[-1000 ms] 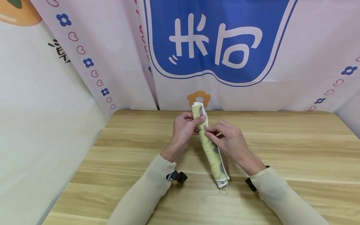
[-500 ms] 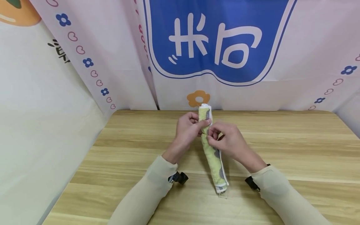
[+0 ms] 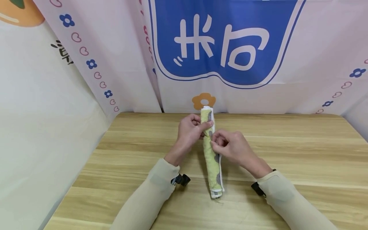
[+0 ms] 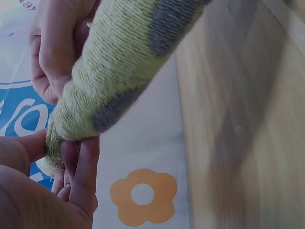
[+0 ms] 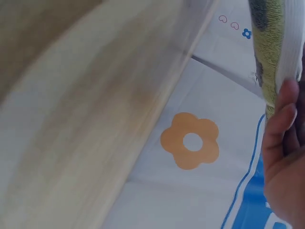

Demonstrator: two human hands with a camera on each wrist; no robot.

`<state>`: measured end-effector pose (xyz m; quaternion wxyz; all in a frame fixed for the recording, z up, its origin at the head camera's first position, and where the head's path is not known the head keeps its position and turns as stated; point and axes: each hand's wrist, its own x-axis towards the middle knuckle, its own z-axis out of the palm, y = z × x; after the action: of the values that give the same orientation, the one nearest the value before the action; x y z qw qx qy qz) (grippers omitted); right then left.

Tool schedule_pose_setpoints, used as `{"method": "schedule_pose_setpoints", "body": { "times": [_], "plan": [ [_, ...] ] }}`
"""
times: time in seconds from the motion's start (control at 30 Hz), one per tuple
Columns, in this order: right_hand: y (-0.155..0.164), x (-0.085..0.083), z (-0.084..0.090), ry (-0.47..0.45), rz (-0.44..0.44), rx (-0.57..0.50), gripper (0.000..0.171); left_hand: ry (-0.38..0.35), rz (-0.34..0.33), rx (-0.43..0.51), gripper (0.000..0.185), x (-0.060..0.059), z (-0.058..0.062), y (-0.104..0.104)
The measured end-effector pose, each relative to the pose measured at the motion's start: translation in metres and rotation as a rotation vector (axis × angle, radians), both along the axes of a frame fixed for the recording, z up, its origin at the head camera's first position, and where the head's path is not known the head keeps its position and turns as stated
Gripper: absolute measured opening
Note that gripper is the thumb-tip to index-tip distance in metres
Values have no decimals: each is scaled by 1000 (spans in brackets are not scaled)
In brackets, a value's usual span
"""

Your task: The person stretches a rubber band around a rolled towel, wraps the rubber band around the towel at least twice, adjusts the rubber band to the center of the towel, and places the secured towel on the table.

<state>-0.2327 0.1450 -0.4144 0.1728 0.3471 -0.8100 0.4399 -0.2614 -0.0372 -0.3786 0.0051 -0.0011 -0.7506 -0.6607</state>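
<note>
A yellow-green towel (image 3: 212, 166) with grey spots and a white edge is rolled into a long narrow bundle, raised and nearly upright in the head view. My left hand (image 3: 189, 130) grips it near its upper end, thumb across the front and fingers behind. Just below the thumb the roll narrows in a crease; whether anything is wound there is too small to tell. On the other side, my right hand (image 3: 231, 147) pinches at the towel's edge with thumb and curled forefinger. In the right wrist view those fingers (image 5: 281, 126) lie against the white border.
Under the hands lies a wood-grain table (image 3: 138, 140). Behind it hangs a pale printed cloth with a blue sign (image 3: 212, 68) and an orange flower (image 3: 196, 100). Loose threads (image 3: 217, 201) dangle from the towel's lower end. Each wrist wears a small black camera (image 3: 182, 180).
The towel shifts right, then back left, and its lower end swings left, leaving it more upright. My right hand has moved slightly down and right, with its fingers more curled. My left hand keeps its grip.
</note>
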Motion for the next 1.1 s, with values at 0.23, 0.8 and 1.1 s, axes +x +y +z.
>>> {"method": "schedule_pose_setpoints", "body": {
  "times": [0.23,0.8,1.1],
  "plan": [
    [3,-1,3,19,-73,-49,17,4,-19,-14,28,-1,0,2],
    [-3,-2,6,240,-81,65,18,-55,36,43,27,0,1,3],
    [-2,-3,4,236,-129,155,11,-74,43,26,27,4,-3,9]
  ]
}}
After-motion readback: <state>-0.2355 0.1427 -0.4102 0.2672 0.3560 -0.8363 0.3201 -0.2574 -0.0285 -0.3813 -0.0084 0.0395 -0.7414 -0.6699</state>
